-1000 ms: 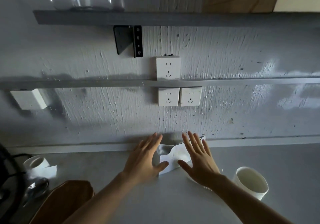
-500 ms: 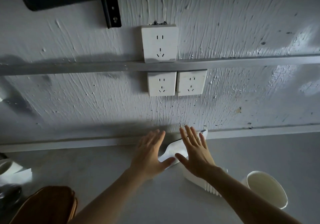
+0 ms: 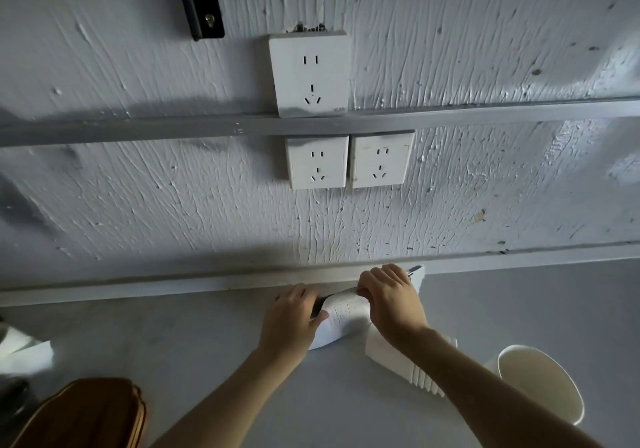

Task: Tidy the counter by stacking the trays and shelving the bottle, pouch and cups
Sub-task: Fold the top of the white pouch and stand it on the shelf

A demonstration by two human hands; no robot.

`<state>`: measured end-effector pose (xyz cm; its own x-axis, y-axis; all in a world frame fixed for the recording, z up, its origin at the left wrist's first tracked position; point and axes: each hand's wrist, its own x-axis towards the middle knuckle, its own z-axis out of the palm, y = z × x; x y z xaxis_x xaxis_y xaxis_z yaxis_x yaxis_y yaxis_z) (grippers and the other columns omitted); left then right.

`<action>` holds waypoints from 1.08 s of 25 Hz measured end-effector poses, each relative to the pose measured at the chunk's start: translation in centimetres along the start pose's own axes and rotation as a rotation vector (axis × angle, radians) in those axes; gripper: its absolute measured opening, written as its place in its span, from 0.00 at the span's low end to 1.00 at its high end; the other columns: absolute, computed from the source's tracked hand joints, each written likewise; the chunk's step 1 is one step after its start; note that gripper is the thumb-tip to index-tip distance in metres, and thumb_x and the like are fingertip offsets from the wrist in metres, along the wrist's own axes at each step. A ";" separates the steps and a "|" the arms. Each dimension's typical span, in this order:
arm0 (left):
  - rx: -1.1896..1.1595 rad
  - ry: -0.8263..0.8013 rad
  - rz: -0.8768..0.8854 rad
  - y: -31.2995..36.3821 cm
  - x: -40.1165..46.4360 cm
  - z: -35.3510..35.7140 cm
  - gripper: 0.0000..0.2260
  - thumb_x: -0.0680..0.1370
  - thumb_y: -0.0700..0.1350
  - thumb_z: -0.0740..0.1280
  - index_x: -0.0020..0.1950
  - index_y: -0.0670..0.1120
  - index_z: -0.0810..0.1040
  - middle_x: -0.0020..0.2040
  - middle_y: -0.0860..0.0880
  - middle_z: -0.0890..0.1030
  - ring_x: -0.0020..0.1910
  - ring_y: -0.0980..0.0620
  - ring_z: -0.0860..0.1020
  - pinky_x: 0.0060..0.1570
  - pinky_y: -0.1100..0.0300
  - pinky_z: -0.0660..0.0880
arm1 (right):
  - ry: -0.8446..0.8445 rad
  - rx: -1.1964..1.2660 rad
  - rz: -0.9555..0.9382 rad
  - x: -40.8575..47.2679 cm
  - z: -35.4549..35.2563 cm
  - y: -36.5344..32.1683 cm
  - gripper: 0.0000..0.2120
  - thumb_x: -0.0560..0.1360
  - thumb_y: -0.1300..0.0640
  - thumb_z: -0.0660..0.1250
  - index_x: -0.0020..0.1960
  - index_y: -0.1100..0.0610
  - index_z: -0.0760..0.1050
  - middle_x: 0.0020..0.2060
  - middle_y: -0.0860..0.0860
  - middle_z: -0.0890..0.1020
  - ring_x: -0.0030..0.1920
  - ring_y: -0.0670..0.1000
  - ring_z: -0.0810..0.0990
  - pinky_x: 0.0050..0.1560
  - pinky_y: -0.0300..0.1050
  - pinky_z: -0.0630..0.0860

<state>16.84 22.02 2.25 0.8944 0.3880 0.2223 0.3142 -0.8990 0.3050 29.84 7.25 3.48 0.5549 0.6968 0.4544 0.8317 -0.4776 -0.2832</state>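
A white pouch [image 3: 343, 321] with a printed label leans against the wall at the back of the grey counter [image 3: 207, 350]. My left hand [image 3: 292, 319] grips its left edge. My right hand [image 3: 391, 300] is closed over its top right part. A stack of white ribbed paper cups [image 3: 420, 375] lies on its side under my right forearm. A white paper cup [image 3: 543, 383] lies tipped at the right. Brown wooden trays [image 3: 93, 416] sit stacked at the lower left.
The rough white wall carries three sockets [image 3: 346, 160] and a horizontal rail [image 3: 138, 132] above the pouch. A black shelf bracket [image 3: 202, 0] hangs at the top left. Another white cup [image 3: 14, 343] shows at the left edge.
Both hands were spread flat over the pouch; now their fingers have curled and closed on it. The view has moved closer to the wall.
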 end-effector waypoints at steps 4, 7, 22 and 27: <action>0.010 0.070 0.007 -0.3 -0.8 -1.7 0.12 0.76 0.53 0.73 0.47 0.45 0.80 0.42 0.48 0.82 0.43 0.47 0.79 0.42 0.57 0.70 | 0.022 -0.015 -0.103 1.0 -1.8 -1.4 0.09 0.68 0.69 0.76 0.35 0.59 0.78 0.30 0.52 0.79 0.32 0.56 0.77 0.41 0.49 0.76; -0.030 0.101 -0.002 -0.2 -1.3 -3.8 0.12 0.76 0.53 0.72 0.46 0.44 0.81 0.41 0.49 0.81 0.43 0.48 0.77 0.41 0.58 0.69 | 0.036 -0.041 -0.157 1.8 -3.7 -2.7 0.07 0.68 0.67 0.77 0.37 0.59 0.80 0.32 0.52 0.81 0.34 0.56 0.78 0.44 0.49 0.77; -0.345 0.320 -0.017 -0.6 -6.2 -14.6 0.18 0.74 0.48 0.76 0.34 0.50 0.67 0.30 0.56 0.70 0.32 0.55 0.69 0.34 0.63 0.65 | 0.167 0.146 -0.022 4.0 -18.6 -7.6 0.16 0.67 0.42 0.77 0.45 0.53 0.80 0.43 0.49 0.82 0.44 0.51 0.78 0.46 0.47 0.76; -0.690 0.420 -0.102 0.6 -6.9 -16.5 0.21 0.73 0.48 0.75 0.33 0.39 0.68 0.28 0.40 0.70 0.28 0.54 0.65 0.31 0.58 0.61 | 0.183 0.539 0.203 3.1 -20.0 -7.9 0.23 0.67 0.50 0.80 0.58 0.50 0.76 0.43 0.48 0.83 0.43 0.50 0.82 0.40 0.37 0.78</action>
<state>5.63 22.17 16.14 0.6349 0.6283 0.4497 -0.0020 -0.5807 0.8141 24.60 2.46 24.02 0.7309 0.4943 0.4706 0.6288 -0.2196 -0.7459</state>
